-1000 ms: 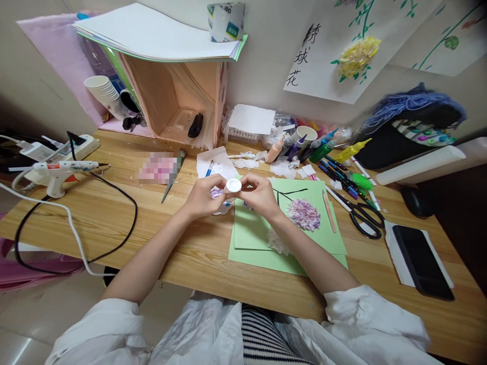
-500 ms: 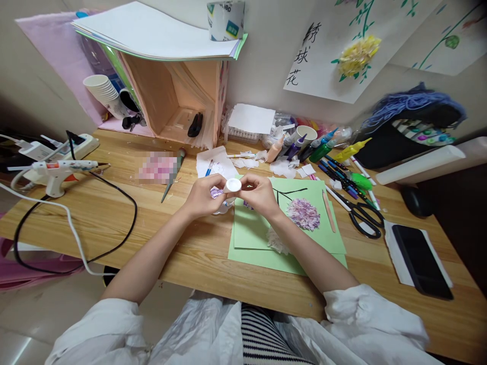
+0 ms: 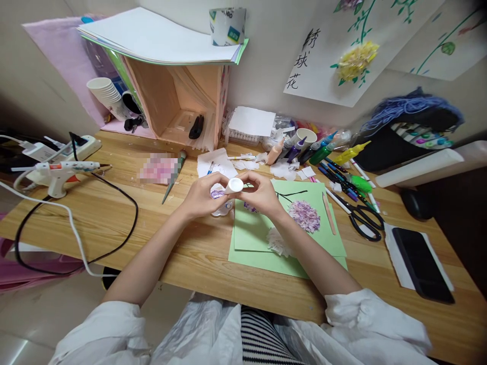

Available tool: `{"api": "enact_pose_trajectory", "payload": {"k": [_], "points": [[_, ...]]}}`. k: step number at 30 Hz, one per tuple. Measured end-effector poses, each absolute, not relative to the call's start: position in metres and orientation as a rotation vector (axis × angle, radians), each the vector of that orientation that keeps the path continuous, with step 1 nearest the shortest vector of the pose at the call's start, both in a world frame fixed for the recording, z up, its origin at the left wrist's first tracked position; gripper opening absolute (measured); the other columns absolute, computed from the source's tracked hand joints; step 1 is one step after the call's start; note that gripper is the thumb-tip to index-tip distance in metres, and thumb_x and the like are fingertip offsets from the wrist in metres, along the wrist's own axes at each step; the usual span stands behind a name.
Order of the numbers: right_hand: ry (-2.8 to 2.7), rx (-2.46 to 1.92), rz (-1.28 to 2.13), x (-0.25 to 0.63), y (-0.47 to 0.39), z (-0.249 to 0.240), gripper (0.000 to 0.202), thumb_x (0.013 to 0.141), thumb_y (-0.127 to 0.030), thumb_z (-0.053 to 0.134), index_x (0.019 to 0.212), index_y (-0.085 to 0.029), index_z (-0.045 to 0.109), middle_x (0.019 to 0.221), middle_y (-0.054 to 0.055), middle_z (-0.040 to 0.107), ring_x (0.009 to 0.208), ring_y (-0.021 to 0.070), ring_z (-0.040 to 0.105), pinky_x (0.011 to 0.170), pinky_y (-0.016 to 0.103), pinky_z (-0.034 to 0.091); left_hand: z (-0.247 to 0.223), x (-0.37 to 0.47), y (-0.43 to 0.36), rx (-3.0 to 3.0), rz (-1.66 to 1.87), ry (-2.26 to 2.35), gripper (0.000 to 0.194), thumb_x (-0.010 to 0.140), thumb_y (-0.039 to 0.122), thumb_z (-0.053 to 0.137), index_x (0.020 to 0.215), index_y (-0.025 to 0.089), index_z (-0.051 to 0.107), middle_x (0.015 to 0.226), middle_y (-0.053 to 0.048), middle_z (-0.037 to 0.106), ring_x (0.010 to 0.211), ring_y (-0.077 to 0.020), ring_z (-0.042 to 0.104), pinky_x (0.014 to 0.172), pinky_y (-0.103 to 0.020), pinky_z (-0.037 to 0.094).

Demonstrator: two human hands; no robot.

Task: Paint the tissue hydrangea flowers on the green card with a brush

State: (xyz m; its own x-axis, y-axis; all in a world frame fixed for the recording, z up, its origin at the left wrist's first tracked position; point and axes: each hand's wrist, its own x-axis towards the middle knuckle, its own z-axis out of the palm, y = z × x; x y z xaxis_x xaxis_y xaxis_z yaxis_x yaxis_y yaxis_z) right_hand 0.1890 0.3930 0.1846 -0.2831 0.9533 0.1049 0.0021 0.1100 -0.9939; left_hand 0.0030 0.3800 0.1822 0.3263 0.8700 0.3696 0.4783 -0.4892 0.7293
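Between both hands is a small white tube with a round end (image 3: pixel 235 185), its end facing up toward me. My left hand (image 3: pixel 201 196) has thumb and fingers closed on its left side. From the other side, the fingertips of my right hand (image 3: pixel 262 193) pinch it; part of the tube is hidden behind the fingers. Under the left hand shows a clear palette with purple paint (image 3: pixel 222 208), partly covered. Beneath my right forearm lie green paper sheets (image 3: pixel 251 238), bearing a purple-pink ruffled paper flower (image 3: pixel 304 216), a whitish ruffled piece (image 3: pixel 279 242) and dark painted stems (image 3: pixel 291 194).
On the left sit a glue gun (image 3: pixel 63 175) with looping cables and a grey-handled brush (image 3: pixel 173 177). Paint bottles (image 3: pixel 323 152), pens (image 3: pixel 344 182) and paper scraps line the back. Black scissors (image 3: pixel 367 222) and a phone (image 3: pixel 422 263) lie right. A peach box (image 3: pixel 152 101) stands behind.
The view has shifted slightly, so everything sits a little lower in it. Both hands keep their hold on the white tube, with hardly any movement.
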Motion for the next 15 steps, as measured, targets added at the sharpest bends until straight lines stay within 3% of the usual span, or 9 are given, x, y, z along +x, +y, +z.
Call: {"api": "enact_pose_trajectory", "payload": {"k": [6,10,15], "points": [[-1.29,-1.102,1.279,0.198,0.396,0.191,0.036,0.053,-0.033,0.089,0.076,-0.02,0.065,0.08,0.0,0.069,0.08,0.0164,0.065,0.078,0.032,0.056,0.192,-0.001,0.38,2.021,1.076,1.113,0.044,0.073,0.035,0.078,0.11,0.019,0.06,0.11,-0.008,0.07,0.101,-0.0214,0.066,0.091,-0.034,0.052],[-0.973,-1.167,1.424,0.205,0.4,0.181,0.041,0.054,-0.039,0.088,0.082,-0.019,0.066,0.085,0.002,0.071,0.084,0.0178,0.066,0.077,0.03,0.057,0.199,-0.011,0.383,1.829,1.187,1.159,0.037,0.08,0.035,0.072,0.111,0.019,0.06,0.11,-0.01,0.07,0.104,-0.022,0.065,0.097,-0.037,0.05],[-0.878,-1.126,1.528,0.213,0.405,0.17,0.036,0.065,-0.046,0.081,0.083,-0.021,0.063,0.08,0.002,0.07,0.08,0.0185,0.07,0.069,0.028,0.061,0.192,-0.025,0.392,1.753,1.279,1.231,0.023,0.089,0.026,0.053,0.11,0.019,0.06,0.108,-0.009,0.069,0.101,-0.0198,0.065,0.095,-0.038,0.05]]}}
